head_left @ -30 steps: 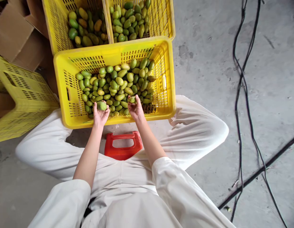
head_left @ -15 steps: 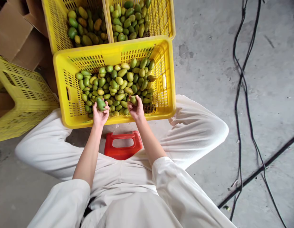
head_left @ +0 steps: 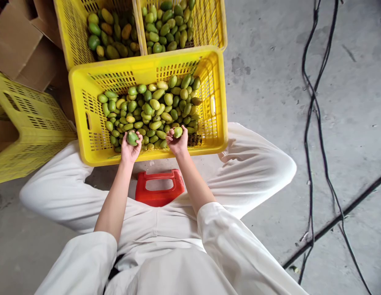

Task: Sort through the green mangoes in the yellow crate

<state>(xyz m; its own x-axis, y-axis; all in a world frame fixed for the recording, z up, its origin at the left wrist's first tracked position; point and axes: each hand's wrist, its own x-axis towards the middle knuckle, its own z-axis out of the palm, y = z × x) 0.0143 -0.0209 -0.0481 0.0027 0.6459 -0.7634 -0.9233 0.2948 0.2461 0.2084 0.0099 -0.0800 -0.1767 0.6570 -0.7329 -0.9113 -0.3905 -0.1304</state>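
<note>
Directly before me a yellow plastic crate (head_left: 153, 61) holds a heap of small green and yellowish mangoes (head_left: 155, 104). Over the crate's near left part, my left hand (head_left: 130, 150) is closed round a dark green mango (head_left: 132, 138), palm up. My right hand (head_left: 179, 146) is above the near right part, its fingers curled round a smaller, lighter green mango (head_left: 177, 132). Both hands are over the near rim, apart from each other.
Two more yellow crates with mangoes (head_left: 168, 26) stand beyond, side by side. Another yellow crate (head_left: 27, 119) leans at the left, near cardboard boxes (head_left: 16, 41). A red plastic stool (head_left: 161, 198) is under me. Black cables (head_left: 313, 94) lie on the concrete floor at right.
Both held mangoes have been turned in my hands. My right hand has rolled more palm up, showing the lighter mango's face. The crates have not moved.
</note>
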